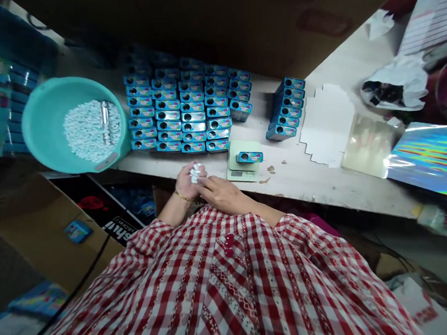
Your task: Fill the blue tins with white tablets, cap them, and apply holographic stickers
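Far left, a round teal plastic basin (43, 120) sits at the edge of the pale bench (324, 184), part full of loose white pellets (85, 132). Our left hand (186, 184), bangle at the wrist, is raised at the bench's front edge. Its grip is closed around a small white handful of pellets (195, 173), bunched and bright above the fingers. Our right hand (223, 193) lies low, fingers stretched left to that handful; we cannot tell whether its grip pinches. Just right, a small blue tin (249, 157) rests on a pale green scale (240, 173).
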A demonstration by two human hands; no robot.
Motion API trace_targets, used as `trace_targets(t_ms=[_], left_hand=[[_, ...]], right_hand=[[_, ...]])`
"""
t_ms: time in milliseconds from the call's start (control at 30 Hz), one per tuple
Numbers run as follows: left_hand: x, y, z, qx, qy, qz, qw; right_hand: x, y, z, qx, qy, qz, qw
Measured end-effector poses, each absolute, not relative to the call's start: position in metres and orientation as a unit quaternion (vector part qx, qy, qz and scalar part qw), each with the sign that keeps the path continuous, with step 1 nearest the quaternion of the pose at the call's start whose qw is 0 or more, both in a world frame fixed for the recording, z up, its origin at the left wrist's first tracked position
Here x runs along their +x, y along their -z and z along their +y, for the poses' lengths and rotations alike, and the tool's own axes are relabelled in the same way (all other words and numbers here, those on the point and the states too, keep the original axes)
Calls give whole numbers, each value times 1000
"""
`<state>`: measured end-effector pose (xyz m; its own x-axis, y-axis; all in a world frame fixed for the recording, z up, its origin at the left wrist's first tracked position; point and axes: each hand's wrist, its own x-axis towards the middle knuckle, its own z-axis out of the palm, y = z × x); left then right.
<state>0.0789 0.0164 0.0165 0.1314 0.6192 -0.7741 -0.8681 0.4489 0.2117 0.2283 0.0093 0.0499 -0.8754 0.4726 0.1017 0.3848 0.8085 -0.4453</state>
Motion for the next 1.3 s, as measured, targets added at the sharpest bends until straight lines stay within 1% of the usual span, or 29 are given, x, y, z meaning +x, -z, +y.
trace_targets(t_ms=[100,200,267,400,533,633,700,800,867,933,967,1067,1167,1233,1300], left_hand=[[111,-9,4,-164,-471,458,736],[122,-6,0,-167,-463,478,728],[126,-4,0,-172,-467,476,725],[137,5,2,-190,-473,451,732],[155,20,3,-204,-460,429,750],[166,28,2,-244,-447,422,750],[169,31,2,-270,-452,409,745],[168,31,1,-282,-467,398,738],[164,29,0,-281,-475,402,731],[159,26,0,-279,-474,410,727],[156,24,-1,-278,-472,414,727],[148,20,-5,-270,-464,423,730],[147,16,-13,-265,-464,421,733],[149,14,-19,-259,-463,414,739],[152,14,-23,-245,-453,402,757]], right_hand=[[227,-48,5,-245,-151,-957,41],[232,-41,2,-261,-120,-958,14],[233,-34,3,-264,-127,-956,8],[239,-20,14,-274,-181,-945,-16],[261,-5,25,-253,-221,-941,-30],[280,6,27,-254,-256,-933,-17],[289,11,26,-271,-291,-917,12],[299,10,29,-309,-349,-879,102],[307,4,38,-341,-358,-853,165],[315,-3,51,-379,-325,-844,194],[319,-5,59,-396,-299,-847,191],[326,-6,78,-425,-224,-868,122],[326,0,85,-426,-182,-884,55],[325,3,84,-424,-168,-889,47],[325,3,81,-423,-163,-889,58]])
